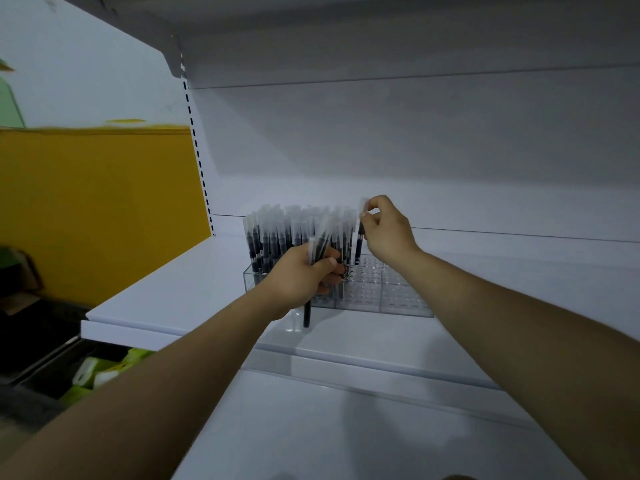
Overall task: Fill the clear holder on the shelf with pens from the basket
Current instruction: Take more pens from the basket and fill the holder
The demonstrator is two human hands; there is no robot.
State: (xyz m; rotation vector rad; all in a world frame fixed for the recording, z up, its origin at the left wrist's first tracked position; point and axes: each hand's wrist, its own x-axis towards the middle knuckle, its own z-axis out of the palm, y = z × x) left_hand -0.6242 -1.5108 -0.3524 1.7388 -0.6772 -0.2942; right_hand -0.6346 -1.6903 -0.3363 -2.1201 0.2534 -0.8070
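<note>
Fingers [373, 205] of right hand [388, 233] pinch pen [359, 244] top; left hand [300, 282] grips pens [321, 242].

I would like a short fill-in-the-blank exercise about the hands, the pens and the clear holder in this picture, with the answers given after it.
The left hand grips several pens, while the right hand pinches only ____ pen.
In this view the empty holes of the clear holder lie on its ____ side.
The clear holder stands on a ____ shelf.
Missing words: one; right; white.
</note>
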